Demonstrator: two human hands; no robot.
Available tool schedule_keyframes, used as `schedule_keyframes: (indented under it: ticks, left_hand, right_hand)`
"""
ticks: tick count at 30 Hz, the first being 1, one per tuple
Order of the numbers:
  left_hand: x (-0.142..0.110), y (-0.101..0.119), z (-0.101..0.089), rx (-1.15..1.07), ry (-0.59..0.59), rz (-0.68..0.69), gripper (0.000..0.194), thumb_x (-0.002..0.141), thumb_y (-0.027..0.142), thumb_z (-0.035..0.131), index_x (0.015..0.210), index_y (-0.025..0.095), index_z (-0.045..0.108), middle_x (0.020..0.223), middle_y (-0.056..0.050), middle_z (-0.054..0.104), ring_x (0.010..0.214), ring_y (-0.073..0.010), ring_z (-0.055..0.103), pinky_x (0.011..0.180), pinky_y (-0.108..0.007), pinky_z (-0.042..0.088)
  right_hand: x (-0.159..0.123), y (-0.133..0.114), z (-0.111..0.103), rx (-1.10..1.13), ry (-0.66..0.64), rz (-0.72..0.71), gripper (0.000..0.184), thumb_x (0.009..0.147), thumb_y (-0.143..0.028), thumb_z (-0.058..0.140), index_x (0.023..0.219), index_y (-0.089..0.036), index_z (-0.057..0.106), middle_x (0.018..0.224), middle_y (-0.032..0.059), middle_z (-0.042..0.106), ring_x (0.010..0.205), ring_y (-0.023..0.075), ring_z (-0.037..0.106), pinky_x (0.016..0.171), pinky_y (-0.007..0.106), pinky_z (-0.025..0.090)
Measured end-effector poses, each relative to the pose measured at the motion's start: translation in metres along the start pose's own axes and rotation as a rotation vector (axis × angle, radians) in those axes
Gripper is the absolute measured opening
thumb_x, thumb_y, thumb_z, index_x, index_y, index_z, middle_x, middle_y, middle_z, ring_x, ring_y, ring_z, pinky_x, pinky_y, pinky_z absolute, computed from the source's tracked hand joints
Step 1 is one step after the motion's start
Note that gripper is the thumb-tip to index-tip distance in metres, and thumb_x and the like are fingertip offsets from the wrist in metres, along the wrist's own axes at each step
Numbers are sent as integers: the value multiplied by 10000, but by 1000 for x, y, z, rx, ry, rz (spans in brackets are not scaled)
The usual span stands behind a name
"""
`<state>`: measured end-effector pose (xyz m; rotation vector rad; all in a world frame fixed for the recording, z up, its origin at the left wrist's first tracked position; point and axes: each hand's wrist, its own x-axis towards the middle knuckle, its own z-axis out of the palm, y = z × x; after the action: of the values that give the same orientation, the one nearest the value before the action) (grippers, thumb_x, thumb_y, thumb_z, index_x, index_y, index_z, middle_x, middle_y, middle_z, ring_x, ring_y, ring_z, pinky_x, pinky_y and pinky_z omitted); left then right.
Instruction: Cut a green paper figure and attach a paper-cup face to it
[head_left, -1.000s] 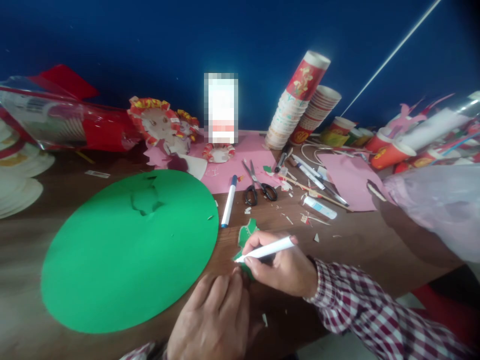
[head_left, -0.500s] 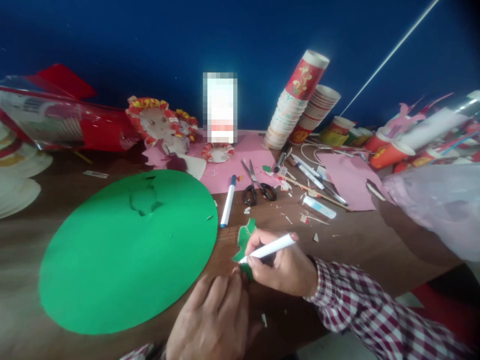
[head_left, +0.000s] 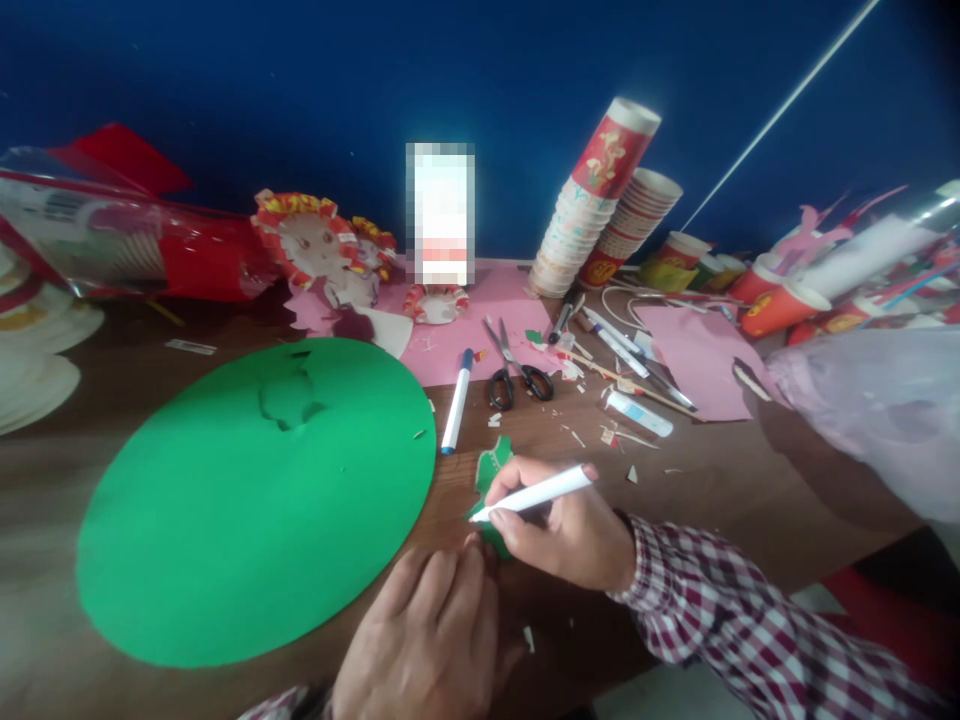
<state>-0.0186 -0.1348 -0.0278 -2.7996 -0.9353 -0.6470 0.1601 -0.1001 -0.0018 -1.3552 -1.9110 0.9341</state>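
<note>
In the head view, my right hand (head_left: 559,530) grips a white marker pen (head_left: 541,493), its tip at the left edge of a small green paper cutout (head_left: 491,462). Pale outline marks run along this jagged cutout, which lies on the table partly under my right hand. My left hand (head_left: 427,630) rests just below, fingers bent and together, fingertips holding down the cutout's lower end. To the left lies a large green paper oval (head_left: 255,540) with dark curved cuts near its top. A capped white marker with blue ends (head_left: 457,403) lies between the oval and black-handled scissors (head_left: 506,352).
Pink paper sheets (head_left: 480,340) lie behind, with paper scraps, pens and a glue tube (head_left: 637,413) to the right. Stacked paper cups (head_left: 592,210) lean at the back. Decorated paper-plate lions (head_left: 304,245) stand left of a pixelated bright screen (head_left: 440,215). A translucent bag (head_left: 877,400) is at right.
The marker tip has moved slightly left and down along the cutout's edge, my right fingers with it. My left hand stays in place.
</note>
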Motion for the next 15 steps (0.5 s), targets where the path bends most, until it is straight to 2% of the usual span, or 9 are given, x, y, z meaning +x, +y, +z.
schedule_keyframes:
  ticks: [15]
  left_hand:
    - [-1, 1, 0, -7, 10, -10, 362, 872, 367, 432, 939, 97, 663, 940, -110, 648, 790, -223, 535, 747, -396, 428]
  right_hand:
    - [0, -1, -1, -32, 0, -14, 13, 766, -160, 568, 765, -173, 566, 690, -4, 641, 609, 109, 581, 578, 205, 454]
